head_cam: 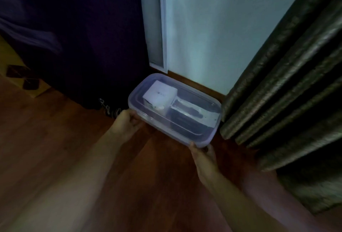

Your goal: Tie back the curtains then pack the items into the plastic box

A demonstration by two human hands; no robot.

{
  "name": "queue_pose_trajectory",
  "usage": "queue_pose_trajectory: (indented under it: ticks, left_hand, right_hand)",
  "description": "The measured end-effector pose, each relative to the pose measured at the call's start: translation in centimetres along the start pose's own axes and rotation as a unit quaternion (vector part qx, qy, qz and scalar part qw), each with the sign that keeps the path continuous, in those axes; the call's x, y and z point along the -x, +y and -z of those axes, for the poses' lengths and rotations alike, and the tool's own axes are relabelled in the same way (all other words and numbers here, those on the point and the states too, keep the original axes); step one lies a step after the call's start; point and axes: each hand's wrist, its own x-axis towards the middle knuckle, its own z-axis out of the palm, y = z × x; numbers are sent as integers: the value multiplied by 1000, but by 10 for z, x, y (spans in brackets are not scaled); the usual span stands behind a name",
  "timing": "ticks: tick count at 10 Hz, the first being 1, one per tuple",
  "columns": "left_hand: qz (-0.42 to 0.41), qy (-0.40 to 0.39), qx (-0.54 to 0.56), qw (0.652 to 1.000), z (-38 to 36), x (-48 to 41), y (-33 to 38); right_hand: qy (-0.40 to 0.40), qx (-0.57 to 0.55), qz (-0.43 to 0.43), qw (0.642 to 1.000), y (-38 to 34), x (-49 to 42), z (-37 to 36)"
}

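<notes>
Head view, dim room, soft focus.

- Step: packing looks finished. The plastic box (131,100) has its lid on and items show through it. Judged to be the closing or moving stage, with the curtain part likely done. No tie is visible to confirm that.
- Box position: low on the wooden floor (74,148), close to the skirting board (203,87) at the foot of the pale wall (212,37). It sits between a dark curtain (83,46) and a pleated curtain (286,92). Cannot tell whether it rests on the boards or is just off them.
- Left hand (127,120): fingers (134,116) curled round the box's left end, grasping it.
- Right hand (202,155): grips the near right corner, thumb up at the lid edge.
- Next move, as a judgement: press the lid corners down evenly if they are not seated. Otherwise lift level with both hands so the contents do not slide.

Materials and shapes:
- Box: translucent plastic, rectangular with rounded corners, stepped lid, smooth and faintly glossy.
- Inside: a white cube-like carton (158,92) at the far left. Beside it lies a flat dark item (187,116) in a clear wrapper.
- Pleated curtain: heavy, crinkled cloth in deep vertical folds, dull sheen.
- Dark curtain: matte, almost black.
- Floor: warm brown planks.
- Small metal piece (109,106) by the dark curtain's hem, too blurred to name.
</notes>
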Motion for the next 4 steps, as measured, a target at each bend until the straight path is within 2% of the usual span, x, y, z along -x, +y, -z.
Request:
queue_pose_trajectory:
  ticks: [1, 2, 3, 4]
  left_hand:
    - [-17, -3, -9, 1000, -2, -10, -3]
    - [-18, -15, 16, 1000, 5, -14, -10]
    - [-11, -9, -36, 999, 1, 0, -11]
    - [-22, 4, -176, 984, -7, 32, 2]
  right_hand:
    - [-4, 21, 33, 999, 0, -3, -1]
    - [-5, 41, 26, 999, 1, -6, 3]
    - [14, 59, 9, 998, -1, 0, 3]
    - [41, 116, -56, 991, -27, 31, -3]
